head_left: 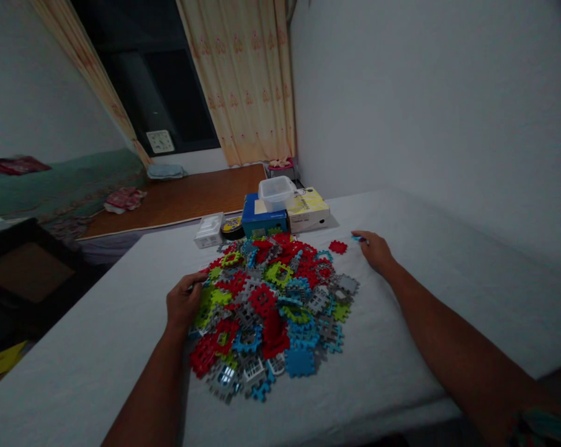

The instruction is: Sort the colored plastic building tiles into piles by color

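Observation:
A heap of plastic interlocking building tiles (263,300) in red, blue, lime green and grey lies on the white-covered table. My left hand (184,300) rests at the heap's left side, its fingers curled and touching the edge of the pile. Whatever lies between those fingers is too small to make out. To the right of the heap, my right hand (375,251) pinches a small blue tile (357,238) just above the cloth. A single red tile (338,247) lies apart, between the heap and my right hand.
Behind the heap stand a white box (210,230), a round black-and-yellow tin (233,228), a blue box (263,218) and a yellow-white box (309,210). A clear plastic container (277,192) sits on top of the boxes. A wall borders the table's right side.

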